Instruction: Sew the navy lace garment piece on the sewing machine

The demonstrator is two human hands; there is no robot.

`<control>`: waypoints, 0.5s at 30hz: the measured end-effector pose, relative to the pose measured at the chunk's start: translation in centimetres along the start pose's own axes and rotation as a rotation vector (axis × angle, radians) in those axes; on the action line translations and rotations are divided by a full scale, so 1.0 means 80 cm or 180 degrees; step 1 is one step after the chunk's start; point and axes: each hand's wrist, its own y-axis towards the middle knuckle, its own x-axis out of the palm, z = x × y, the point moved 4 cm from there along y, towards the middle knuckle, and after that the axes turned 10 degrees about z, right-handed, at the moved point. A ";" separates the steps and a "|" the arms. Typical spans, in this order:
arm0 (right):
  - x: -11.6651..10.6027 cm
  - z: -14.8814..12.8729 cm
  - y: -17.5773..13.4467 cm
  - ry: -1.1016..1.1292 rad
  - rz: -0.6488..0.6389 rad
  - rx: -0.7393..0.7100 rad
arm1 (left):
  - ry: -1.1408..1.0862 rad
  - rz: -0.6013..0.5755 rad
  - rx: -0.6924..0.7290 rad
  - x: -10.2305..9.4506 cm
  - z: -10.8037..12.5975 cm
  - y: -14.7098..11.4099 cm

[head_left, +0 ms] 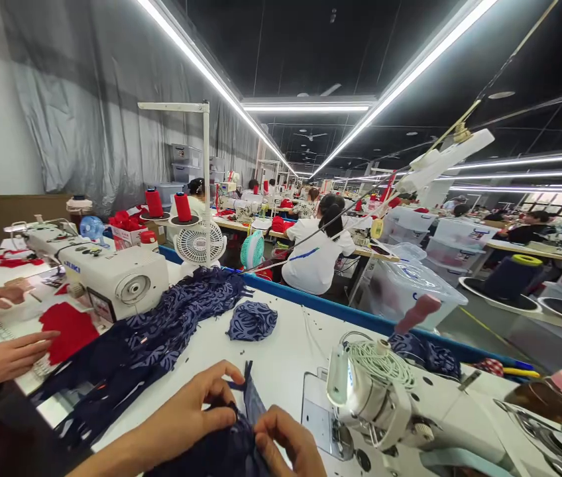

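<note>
Navy patterned fabric piece (241,437) lies at the near edge of the white worktable (281,351), held between both of the person's hands. The left hand (196,414) is closed on the cloth, thumb and forefinger pinching its upper edge where a narrow strip stands upright. The right hand (288,444) grips the same piece from the other side, fingers curled onto the cloth, just beside the left hand. A sewing machine head (385,404) with a coil of pale cord on top sits immediately right of the hands. A long heap of matching navy fabric (156,338) runs diagonally across the table to the left, and a small folded navy scrap (252,320) lies apart from it, near the table centre. At the far left, a co-worker's two hands (2,358) rest flat beside a red fabric piece (68,329) in front of a second white sewing machine (107,275). Two red thread cones (168,204) stand behind it, near a small white fan (200,243).
</note>
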 end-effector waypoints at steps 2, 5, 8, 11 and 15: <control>0.000 -0.003 0.006 0.0016 0.0247 -0.0086 | 0.0021 0.0009 0.0246 0.001 -0.004 0.018; 0.001 -0.020 0.023 0.0414 0.0238 -0.0095 | 0.1012 0.0341 0.1382 -0.004 0.033 0.050; 0.001 -0.038 0.042 0.0655 0.0330 -0.0175 | 0.1650 0.0526 0.2321 -0.010 0.093 0.078; -0.005 -0.038 0.053 0.0574 0.0832 -0.0129 | 0.1827 0.0718 0.2602 -0.011 0.120 0.088; -0.014 -0.004 0.045 0.0309 0.1063 0.0022 | 0.1985 0.1742 0.2471 0.023 0.044 0.043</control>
